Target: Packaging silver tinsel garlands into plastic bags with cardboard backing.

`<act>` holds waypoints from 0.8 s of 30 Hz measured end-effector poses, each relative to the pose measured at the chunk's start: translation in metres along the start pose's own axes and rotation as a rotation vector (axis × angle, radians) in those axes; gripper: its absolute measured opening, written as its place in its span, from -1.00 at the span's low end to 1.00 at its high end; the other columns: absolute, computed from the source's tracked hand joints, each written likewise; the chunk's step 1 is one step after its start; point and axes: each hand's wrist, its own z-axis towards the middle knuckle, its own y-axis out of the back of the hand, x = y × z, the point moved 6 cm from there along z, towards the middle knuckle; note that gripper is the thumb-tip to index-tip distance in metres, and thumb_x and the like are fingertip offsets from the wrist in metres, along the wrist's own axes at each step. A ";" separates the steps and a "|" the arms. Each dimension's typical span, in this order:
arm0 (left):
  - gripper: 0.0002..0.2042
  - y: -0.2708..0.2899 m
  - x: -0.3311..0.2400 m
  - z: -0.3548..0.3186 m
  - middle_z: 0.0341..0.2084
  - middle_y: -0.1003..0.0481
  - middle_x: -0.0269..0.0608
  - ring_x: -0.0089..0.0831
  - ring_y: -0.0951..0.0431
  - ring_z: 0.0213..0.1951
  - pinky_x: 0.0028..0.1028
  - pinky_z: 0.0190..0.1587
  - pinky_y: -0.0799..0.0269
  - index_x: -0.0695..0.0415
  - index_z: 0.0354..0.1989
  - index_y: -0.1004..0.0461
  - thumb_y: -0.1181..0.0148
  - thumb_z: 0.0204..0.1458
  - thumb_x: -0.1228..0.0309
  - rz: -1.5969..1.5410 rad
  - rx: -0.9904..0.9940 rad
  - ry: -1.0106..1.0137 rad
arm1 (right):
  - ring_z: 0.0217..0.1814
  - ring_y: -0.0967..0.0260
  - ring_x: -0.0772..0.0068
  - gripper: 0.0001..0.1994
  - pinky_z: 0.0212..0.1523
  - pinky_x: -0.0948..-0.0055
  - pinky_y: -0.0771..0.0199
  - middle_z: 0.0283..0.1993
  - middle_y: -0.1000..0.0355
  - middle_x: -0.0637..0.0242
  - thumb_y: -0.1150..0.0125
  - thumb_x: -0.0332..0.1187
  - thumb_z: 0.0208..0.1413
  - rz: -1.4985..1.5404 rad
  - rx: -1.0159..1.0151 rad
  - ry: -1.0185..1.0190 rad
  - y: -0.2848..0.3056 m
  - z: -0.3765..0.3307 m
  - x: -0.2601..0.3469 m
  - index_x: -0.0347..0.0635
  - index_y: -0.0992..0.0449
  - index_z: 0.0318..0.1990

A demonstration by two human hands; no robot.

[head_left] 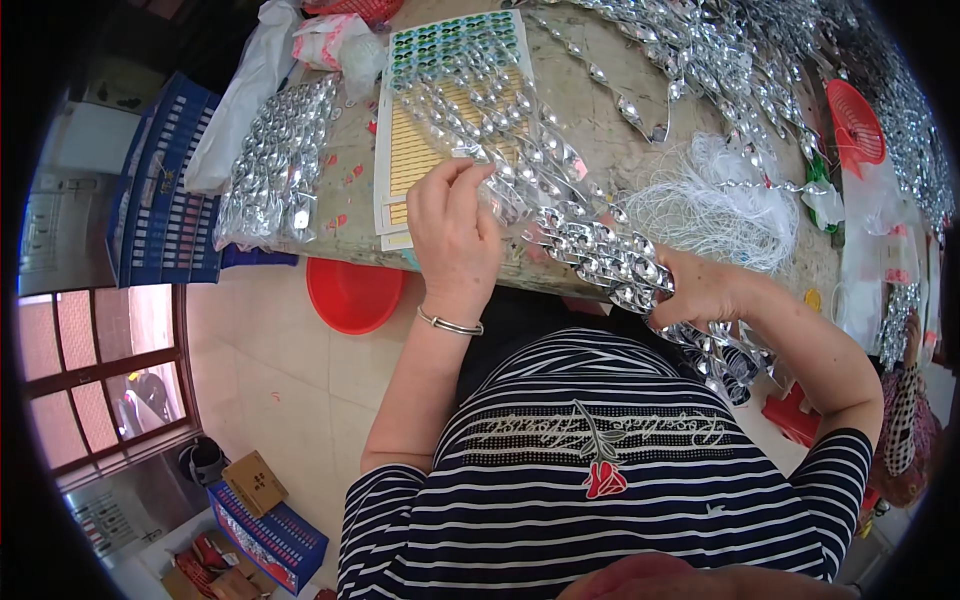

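My right hand (700, 288) is wrapped round a bundle of shiny silver twisted strips (610, 258), whose lower ends hang past my wrist. The bundle's far end reaches into a clear plastic bag (545, 150), where more twisted strips lie. With bent, pinched fingers, my left hand (455, 225) grips the near edge of that bag; the fingertips are partly hidden by the plastic. Under the bag lies a sticker sheet (395, 150) with yellow rows and green and blue round stickers at its far end.
A filled bag of silver spirals (280, 150) lies at the table's left. Loose silver strips (660, 50) heap at the back right, beside tangled white string (720, 205) and a red basket (856, 125). A red basin (355, 293) sits on the floor. Another person's patterned sleeve (903, 420) shows far right.
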 end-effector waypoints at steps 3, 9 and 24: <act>-0.66 0.003 0.003 -0.001 -0.15 -0.44 -0.17 -0.18 -0.38 -0.07 -0.27 0.02 -0.26 0.10 -0.15 -0.51 -0.02 -0.12 0.69 0.033 0.021 -0.004 | -0.61 -0.34 0.50 -0.21 -0.66 0.52 -0.34 -0.41 -0.40 0.28 -0.24 -0.35 -0.25 -0.044 0.016 0.004 0.002 0.000 -0.005 -0.23 -0.12 0.26; -0.69 0.009 0.012 0.000 -0.16 -0.42 -0.16 -0.17 -0.37 -0.07 -0.25 0.02 -0.25 0.11 -0.12 -0.51 -0.06 -0.07 0.65 0.071 -0.052 0.046 | -0.56 -0.36 0.51 -0.27 -0.64 0.53 -0.38 -0.38 -0.39 0.30 -0.29 -0.38 -0.26 -0.033 0.044 -0.015 -0.005 -0.005 -0.012 -0.25 -0.19 0.18; -0.87 0.001 0.001 0.004 -0.51 -0.40 -0.30 -0.36 -0.43 -0.50 -0.39 -0.43 -0.35 0.07 -0.37 -0.61 -0.35 -0.15 0.49 -0.193 -0.068 0.117 | -0.51 -0.33 0.62 -0.25 -0.66 0.61 -0.26 -0.37 -0.38 0.39 -0.33 -0.32 -0.30 0.066 0.072 0.023 -0.007 0.020 0.002 -0.15 -0.20 0.18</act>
